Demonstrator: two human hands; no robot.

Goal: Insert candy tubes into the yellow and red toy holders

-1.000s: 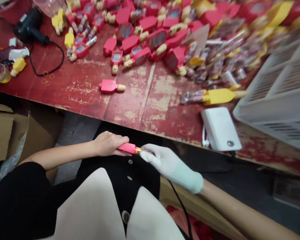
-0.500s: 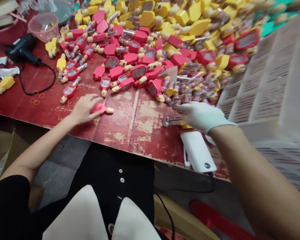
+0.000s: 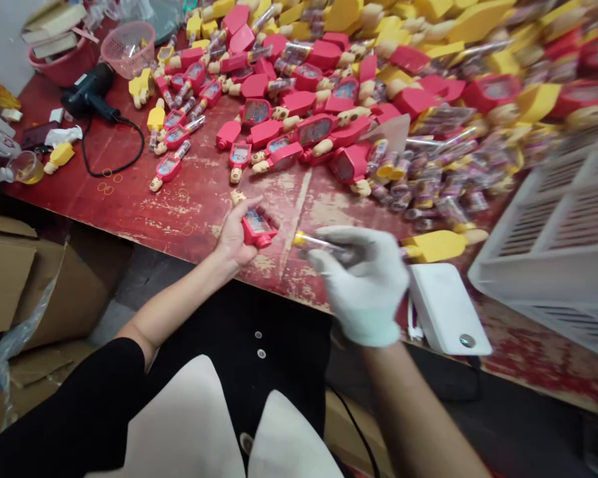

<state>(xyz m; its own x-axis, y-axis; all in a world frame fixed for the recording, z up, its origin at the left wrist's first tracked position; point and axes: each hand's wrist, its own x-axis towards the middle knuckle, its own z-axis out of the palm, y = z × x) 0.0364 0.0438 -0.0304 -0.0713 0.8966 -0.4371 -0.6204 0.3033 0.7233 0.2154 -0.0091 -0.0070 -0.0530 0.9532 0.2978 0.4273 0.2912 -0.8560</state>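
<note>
My bare left hand (image 3: 233,240) is closed around a red plastic toy (image 3: 257,228) with a clear window and a beige animal-head end. The toy's narrow neck points toward my right hand. In a white glove, my right hand (image 3: 366,279) grips a clear tube (image 3: 315,241) with a yellow cap at its left end. The tube's cap is a short way right of the toy, not touching it. Blur hides what else the glove may hold. A yellow toy (image 3: 436,246) lies just right of the glove.
Red toys (image 3: 299,103), yellow toys and a heap of filled tubes (image 3: 443,172) cover the table's far side. A white power bank (image 3: 448,309) and a white plastic crate (image 3: 543,265) stand at right. A black heat gun (image 3: 90,96) with a looped cord lies at left.
My left hand has lifted the red toy from the table and turned its window up. My right hand has come left from the tube heap with a tube. The view has shifted left.
</note>
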